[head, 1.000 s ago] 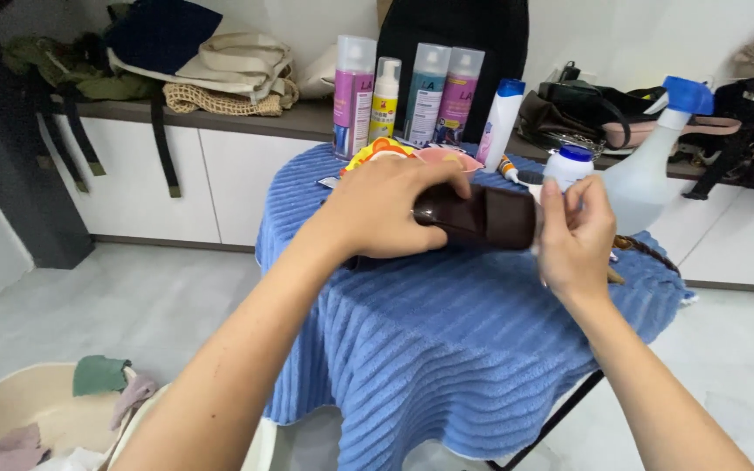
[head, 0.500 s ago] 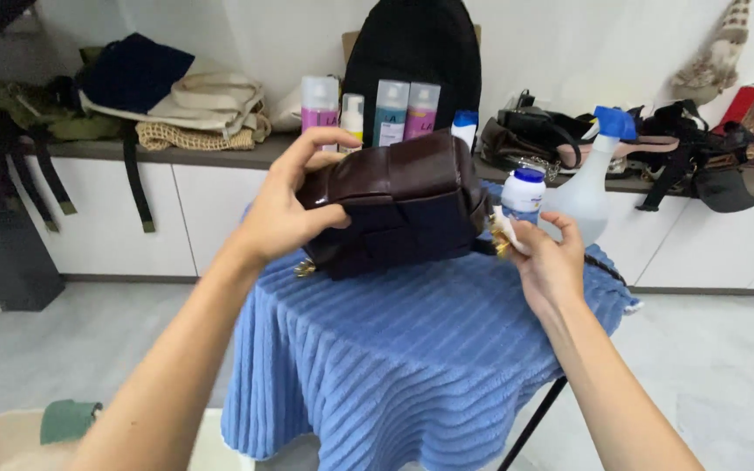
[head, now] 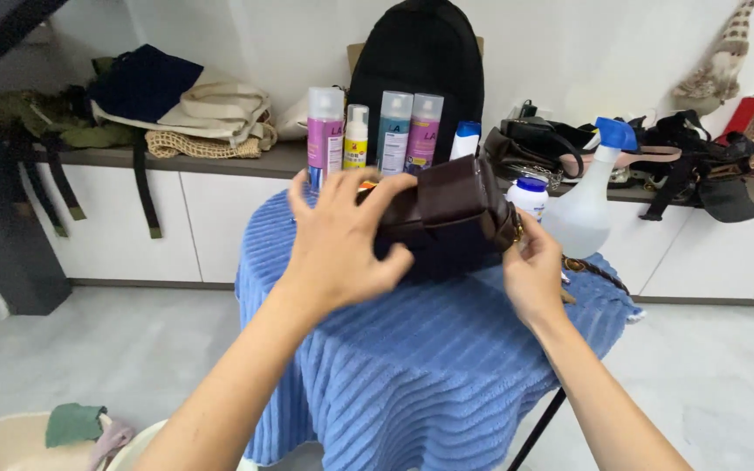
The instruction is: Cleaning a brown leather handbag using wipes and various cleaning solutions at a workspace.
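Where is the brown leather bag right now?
The brown bag sits mid-frame above the blue-draped table, gripped between the left hand and right hand.

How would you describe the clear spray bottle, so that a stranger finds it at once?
Start at the round table under the blue ribbed cloth. At its far right edge, beyond the brown bag, stands the spray bottle. Only it has a blue trigger head and a translucent cone-shaped body.
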